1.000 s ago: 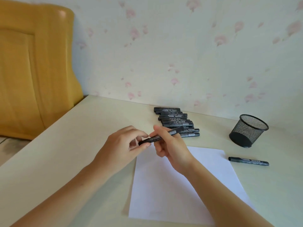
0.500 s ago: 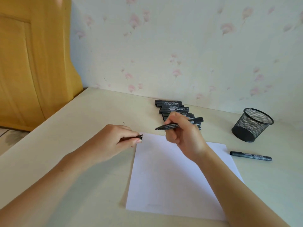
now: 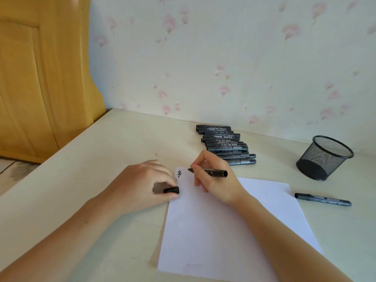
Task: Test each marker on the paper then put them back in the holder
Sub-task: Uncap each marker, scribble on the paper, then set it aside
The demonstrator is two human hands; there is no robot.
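1. Marker (image 3: 209,171) uncapped, pinched in the right hand (image 3: 215,180), its tip just off a fresh black zigzag (image 3: 179,173) at the paper's (image 3: 234,231) far-left corner.
2. Left hand (image 3: 142,186) is curled round the cap (image 3: 172,190), resting at the paper's left edge.
3. To do this well, I'd say: light pressure, one short stroke, then press the cap fully home.
4. Count: one marker in hand, one loose marker (image 3: 323,199) right of the paper, and a row of markers (image 3: 225,144) beyond it, roughly ten, too tightly packed to count exactly.
5. One mesh holder (image 3: 325,157), right of the paper on the surface (image 3: 101,159), looks empty.
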